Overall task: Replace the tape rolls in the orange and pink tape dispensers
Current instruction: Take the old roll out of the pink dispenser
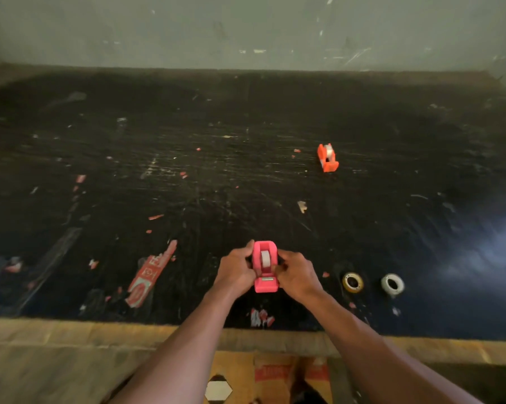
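Near the scuffed black worktop's (246,126) front edge, left hand (235,272) and right hand (297,274) pinch the smooth pink plastic dispenser's (265,268) sides.

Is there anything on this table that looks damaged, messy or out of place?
Yes. The black table top is heavily scratched and dotted with torn red scraps. The largest piece, a torn red label, lies near the front edge, left of the pink dispenser.
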`<move>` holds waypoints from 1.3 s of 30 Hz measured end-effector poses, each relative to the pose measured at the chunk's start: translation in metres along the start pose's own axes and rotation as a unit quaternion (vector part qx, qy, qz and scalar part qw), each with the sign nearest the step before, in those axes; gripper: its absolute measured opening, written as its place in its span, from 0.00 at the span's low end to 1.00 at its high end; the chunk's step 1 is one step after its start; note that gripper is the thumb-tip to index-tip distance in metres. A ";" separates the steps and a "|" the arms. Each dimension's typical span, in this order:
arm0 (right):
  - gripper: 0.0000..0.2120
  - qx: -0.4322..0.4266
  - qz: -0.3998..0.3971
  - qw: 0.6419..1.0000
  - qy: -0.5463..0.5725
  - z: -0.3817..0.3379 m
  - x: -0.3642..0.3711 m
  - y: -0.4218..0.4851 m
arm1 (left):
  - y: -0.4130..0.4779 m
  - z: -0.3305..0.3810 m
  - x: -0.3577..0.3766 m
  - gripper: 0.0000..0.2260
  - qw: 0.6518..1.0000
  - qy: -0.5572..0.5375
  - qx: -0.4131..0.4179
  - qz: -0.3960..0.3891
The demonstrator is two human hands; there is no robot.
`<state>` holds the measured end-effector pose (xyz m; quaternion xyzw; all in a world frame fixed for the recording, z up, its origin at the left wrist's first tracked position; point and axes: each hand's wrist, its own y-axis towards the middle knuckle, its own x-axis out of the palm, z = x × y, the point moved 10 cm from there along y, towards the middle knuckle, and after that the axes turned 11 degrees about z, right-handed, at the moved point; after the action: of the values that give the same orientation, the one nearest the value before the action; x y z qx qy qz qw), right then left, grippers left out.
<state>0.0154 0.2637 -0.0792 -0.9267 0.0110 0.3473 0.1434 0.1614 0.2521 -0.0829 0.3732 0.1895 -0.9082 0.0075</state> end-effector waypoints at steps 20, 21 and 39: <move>0.24 -0.050 -0.096 0.987 -0.118 -0.019 0.017 0.005 | -0.001 -0.036 0.017 0.19 0.992 -0.052 -0.112 0.023; 0.23 -0.043 -0.108 0.986 -0.117 -0.019 0.018 0.007 | -0.001 -0.036 0.016 0.19 0.991 -0.054 -0.117 0.026; 0.20 -0.036 -0.211 0.970 -0.111 -0.019 0.026 0.016 | -0.002 -0.042 0.019 0.24 0.991 -0.061 -0.119 0.026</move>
<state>0.0454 0.2458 -0.0869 -0.8683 -0.2135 0.4100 0.1801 0.1755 0.2714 -0.1225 0.3182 0.2855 -0.8998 0.0869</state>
